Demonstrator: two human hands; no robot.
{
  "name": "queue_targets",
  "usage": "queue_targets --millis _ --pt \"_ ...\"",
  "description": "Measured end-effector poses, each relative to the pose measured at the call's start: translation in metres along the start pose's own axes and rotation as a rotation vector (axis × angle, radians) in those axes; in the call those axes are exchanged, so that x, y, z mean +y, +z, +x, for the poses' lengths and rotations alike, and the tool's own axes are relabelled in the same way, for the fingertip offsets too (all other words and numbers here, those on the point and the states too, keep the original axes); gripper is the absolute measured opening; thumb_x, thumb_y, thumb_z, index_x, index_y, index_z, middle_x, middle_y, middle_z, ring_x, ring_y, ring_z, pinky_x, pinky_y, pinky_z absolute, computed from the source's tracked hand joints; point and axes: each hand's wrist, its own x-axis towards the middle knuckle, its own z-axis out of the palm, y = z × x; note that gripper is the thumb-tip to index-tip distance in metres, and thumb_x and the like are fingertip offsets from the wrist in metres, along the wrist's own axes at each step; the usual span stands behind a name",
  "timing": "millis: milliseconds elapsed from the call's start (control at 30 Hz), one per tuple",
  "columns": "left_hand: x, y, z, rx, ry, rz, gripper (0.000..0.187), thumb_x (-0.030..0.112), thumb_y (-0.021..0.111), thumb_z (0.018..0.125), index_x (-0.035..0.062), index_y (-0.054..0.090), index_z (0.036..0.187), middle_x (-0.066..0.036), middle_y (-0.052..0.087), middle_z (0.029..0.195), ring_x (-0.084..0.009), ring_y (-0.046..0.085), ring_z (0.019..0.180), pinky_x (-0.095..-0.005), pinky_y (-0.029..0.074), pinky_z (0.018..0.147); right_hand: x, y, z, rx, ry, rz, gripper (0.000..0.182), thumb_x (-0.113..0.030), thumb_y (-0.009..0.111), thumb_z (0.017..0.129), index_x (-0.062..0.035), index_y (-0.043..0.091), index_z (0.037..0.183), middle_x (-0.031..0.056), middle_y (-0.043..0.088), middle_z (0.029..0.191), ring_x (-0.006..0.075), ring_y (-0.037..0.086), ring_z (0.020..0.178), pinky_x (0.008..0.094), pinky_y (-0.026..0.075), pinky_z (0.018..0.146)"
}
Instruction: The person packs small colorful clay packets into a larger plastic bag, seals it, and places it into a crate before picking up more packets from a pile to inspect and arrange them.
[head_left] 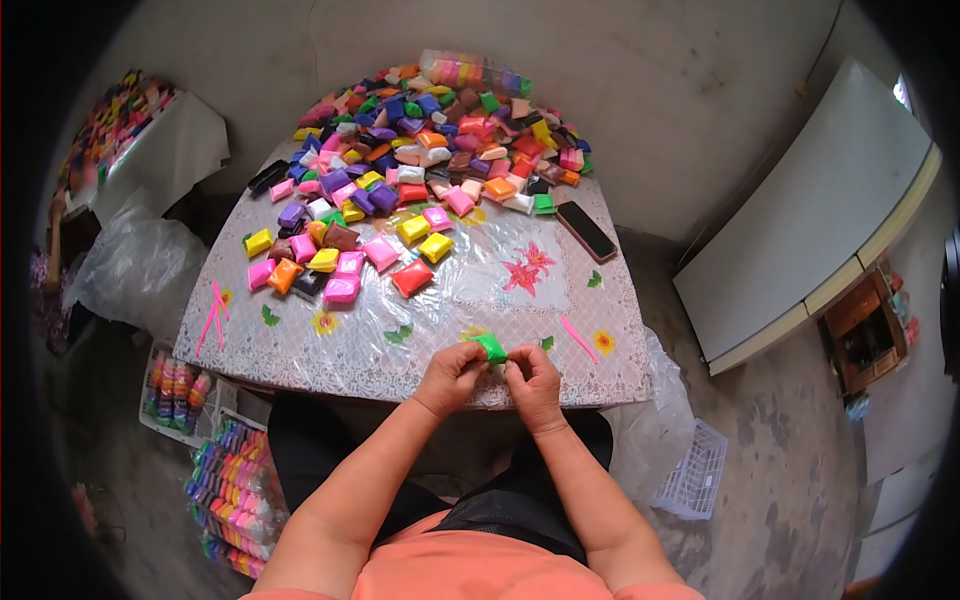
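Note:
A small green packet (490, 346), shiny and pillow-shaped, is held up over the front edge of the table. My left hand (454, 374) pinches its left side, fingers closed. On its right side my right hand (532, 380) has thumb and fingers pressed together at the corner. Beyond my hands lies a loose group of similar packets, among them a red packet (411, 279) and a yellow packet (435, 247). Farther back rises a big heap of multicoloured packets (440, 140).
Pink strips lie at the right (579, 339) and left (212, 318) of the flowered tablecloth (470, 300). A phone (586, 232) rests near the right edge. Crates with packed rows (235, 490) stand lower left; a plastic basket (694, 470) is lower right. Another person's arm (55, 240) shows far left.

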Motion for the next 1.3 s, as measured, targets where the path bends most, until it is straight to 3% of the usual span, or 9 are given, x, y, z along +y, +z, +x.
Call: queue_targets --millis 233,267,367,533,633,900,1067,1167,1300 --pt "-0.010 -0.005 0.005 -0.005 -0.038 -0.176 0.011 -0.007 0.061 0.082 0.0016 0.058 0.089 -0.007 0.061 0.089 -0.0153 0.057 0.086 -0.0280 0.047 0.080 0.000 -0.017 0.019 0.023 0.433 0.518 0.019 -0.014 0.061 0.095 -0.0044 0.058 0.112 0.0030 0.062 0.092 0.0065 0.058 0.064 0.0195 0.049 0.058" --pt "-0.008 -0.006 0.005 -0.014 -0.060 -0.198 0.011 -0.007 0.060 0.083 0.0018 0.058 0.089 -0.006 0.061 0.089 -0.0142 0.057 0.086 -0.0276 0.047 0.080 0.000 -0.020 0.022 -0.075 0.456 0.493 0.037 -0.023 0.062 0.097 -0.0041 0.054 0.127 0.0035 0.061 0.103 0.0056 0.058 0.066 0.0174 0.048 0.056" --pt "-0.005 -0.009 0.006 -0.030 -0.127 -0.282 0.010 -0.007 0.059 0.084 0.0025 0.058 0.088 -0.004 0.061 0.090 -0.0112 0.056 0.086 -0.0262 0.047 0.080 -0.024 -0.032 0.031 -0.305 0.590 0.624 0.052 -0.026 0.063 0.096 -0.0044 0.045 0.140 0.0049 0.061 0.110 0.0055 0.057 0.068 0.0157 0.046 0.055" --pt "0.001 -0.015 0.008 -0.041 -0.205 -0.383 0.009 -0.005 0.057 0.086 0.0030 0.058 0.089 -0.002 0.061 0.088 -0.0085 0.056 0.085 -0.0248 0.047 0.077 -0.032 -0.020 0.031 -0.486 0.447 0.615 0.072 -0.004 0.072 0.083 -0.0123 0.040 0.147 0.0020 0.060 0.123 0.0047 0.058 0.074 0.0162 0.046 0.057" --pt "0.006 -0.017 0.009 -0.058 -0.189 -0.289 0.008 -0.005 0.057 0.087 0.0027 0.057 0.089 -0.002 0.061 0.086 -0.0082 0.056 0.083 -0.0246 0.047 0.075 -0.037 -0.012 0.029 -0.394 0.423 0.624 0.061 -0.003 0.069 0.085 -0.0080 0.046 0.142 0.0037 0.059 0.123 0.0058 0.057 0.081 0.0173 0.047 0.065" --pt "0.000 -0.009 0.010 0.030 -0.337 -0.411 0.003 0.001 0.057 0.092 0.0028 0.057 0.091 -0.002 0.060 0.082 -0.0071 0.057 0.074 -0.0236 0.050 0.070 -0.042 -0.046 0.047 -0.340 0.324 0.344 0.054 -0.005 0.067 0.087 -0.0043 0.049 0.138 0.0028 0.060 0.114 0.0104 0.056 0.104 0.0257 0.047 0.090" --pt "-0.009 -0.004 0.007 -0.004 -0.330 -0.443 0.003 0.001 0.056 0.093 0.0028 0.057 0.092 0.000 0.058 0.079 -0.0059 0.057 0.072 -0.0223 0.050 0.067 -0.043 -0.085 0.076 -0.343 0.052 -0.402 0.061 -0.011 0.068 0.082 -0.0099 0.048 0.140 0.0131 0.063 0.112 0.0240 0.062 0.101 0.0312 0.048 0.091" --pt "-0.007 -0.005 0.007 -0.006 -0.283 -0.404 0.003 0.000 0.056 0.093 0.0025 0.057 0.092 0.000 0.058 0.078 -0.0062 0.056 0.070 -0.0221 0.048 0.065 -0.021 -0.082 0.076 -0.460 -0.052 -0.683 0.069 -0.006 0.068 0.079 -0.0124 0.045 0.143 0.0127 0.060 0.114 0.0219 0.061 0.103 0.0319 0.048 0.089" --pt "-0.019 -0.004 0.005 0.001 -0.193 -0.287 0.002 0.000 0.057 0.092 0.0019 0.057 0.091 0.000 0.057 0.078 -0.0062 0.055 0.069 -0.0221 0.046 0.063 -0.022 -0.074 0.074 -0.399 0.010 -0.545 0.072 -0.010 0.069 0.081 -0.0122 0.038 0.146 0.0176 0.063 0.110 0.0303 0.063 0.099 0.0356 0.049 0.088"
